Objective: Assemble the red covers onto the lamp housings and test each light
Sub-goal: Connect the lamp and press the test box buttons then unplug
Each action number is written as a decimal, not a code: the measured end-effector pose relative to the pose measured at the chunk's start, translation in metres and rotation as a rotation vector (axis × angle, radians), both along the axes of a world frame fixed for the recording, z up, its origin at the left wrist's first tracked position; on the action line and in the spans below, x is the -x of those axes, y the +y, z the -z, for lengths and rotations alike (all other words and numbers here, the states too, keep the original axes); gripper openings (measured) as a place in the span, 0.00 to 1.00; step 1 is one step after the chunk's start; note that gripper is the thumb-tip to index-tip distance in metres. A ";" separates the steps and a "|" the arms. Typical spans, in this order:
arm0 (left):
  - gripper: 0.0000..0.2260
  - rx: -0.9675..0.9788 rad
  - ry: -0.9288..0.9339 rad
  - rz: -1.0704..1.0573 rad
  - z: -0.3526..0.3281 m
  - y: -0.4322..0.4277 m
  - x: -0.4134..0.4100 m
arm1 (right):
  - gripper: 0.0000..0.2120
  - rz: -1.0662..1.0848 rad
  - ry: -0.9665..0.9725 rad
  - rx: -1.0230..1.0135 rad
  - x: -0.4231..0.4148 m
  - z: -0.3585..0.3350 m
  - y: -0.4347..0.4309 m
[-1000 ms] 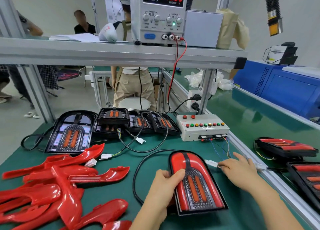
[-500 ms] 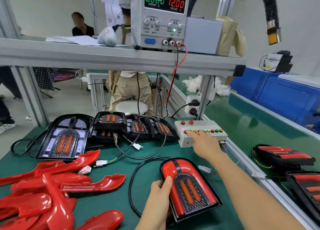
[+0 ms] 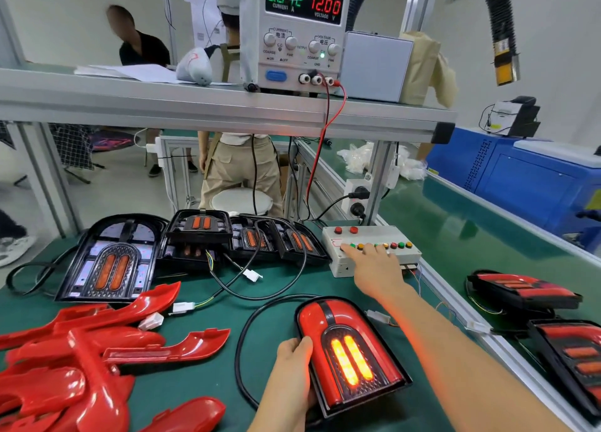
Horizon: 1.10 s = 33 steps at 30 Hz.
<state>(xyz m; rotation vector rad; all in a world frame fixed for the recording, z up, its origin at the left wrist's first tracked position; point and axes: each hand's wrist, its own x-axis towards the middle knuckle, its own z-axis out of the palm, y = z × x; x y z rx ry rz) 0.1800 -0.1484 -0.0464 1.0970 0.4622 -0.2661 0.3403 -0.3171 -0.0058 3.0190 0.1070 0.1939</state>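
Loose red covers (image 3: 81,350) lie heaped at the left, within reach for the next assembly. The left hand (image 3: 294,363) grips the covered lamp (image 3: 351,350) by its left edge, likely to steady it face-up at the front. The right hand (image 3: 374,269), fingers straight, presses a button on the switch box (image 3: 367,233); the lamp's centre bars glow.

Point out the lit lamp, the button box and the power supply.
lit lamp (image 3: 351,357): head view, on its dark centre lens between the two glowing strips.
button box (image 3: 387,235): head view, on its bare white top face.
power supply (image 3: 294,41): head view, on the front panel among the knobs.
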 end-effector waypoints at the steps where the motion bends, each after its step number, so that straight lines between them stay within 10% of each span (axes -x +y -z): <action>1: 0.09 0.001 -0.003 0.000 0.001 0.000 0.000 | 0.30 -0.002 0.022 -0.022 0.000 0.000 -0.002; 20: 0.14 -0.012 -0.050 0.047 -0.004 -0.002 0.002 | 0.30 0.093 -0.039 0.170 0.000 0.006 -0.032; 33: 0.05 0.007 -0.033 0.013 -0.009 0.000 0.005 | 0.31 0.354 0.118 -0.082 -0.010 -0.006 -0.094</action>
